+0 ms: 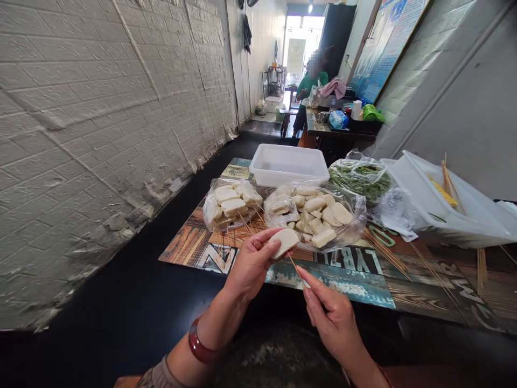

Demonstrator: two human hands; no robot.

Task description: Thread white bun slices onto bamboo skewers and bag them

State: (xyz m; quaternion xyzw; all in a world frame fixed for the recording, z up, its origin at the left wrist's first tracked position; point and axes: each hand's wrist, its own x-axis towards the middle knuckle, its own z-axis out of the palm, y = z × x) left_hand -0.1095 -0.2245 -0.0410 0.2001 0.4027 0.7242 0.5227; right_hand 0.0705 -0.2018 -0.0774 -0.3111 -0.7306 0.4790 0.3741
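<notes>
Between the thumb and fingers of my left hand (254,264) is a flat, oval, whitish food slice (286,241). My right hand (329,312) pinches a thin wooden skewer (296,269), whose upper end meets the slice's lower edge. How deep the skewer sits in it cannot be seen. Just beyond my hands, a clear plastic bag (355,207) lies open around a heap of similar loose slices (317,207). To its left, skewered slices (234,205) are stacked on another clear bag, their sticks pointing towards me.
An open white plastic tub (288,167) stands at the table's far edge. Bagged green vegetables (363,180) and white trays (464,199) occupy the right side. Loose skewers (390,256) lie on the patterned tabletop (347,285). A person in green (309,83) stands beside a farther table.
</notes>
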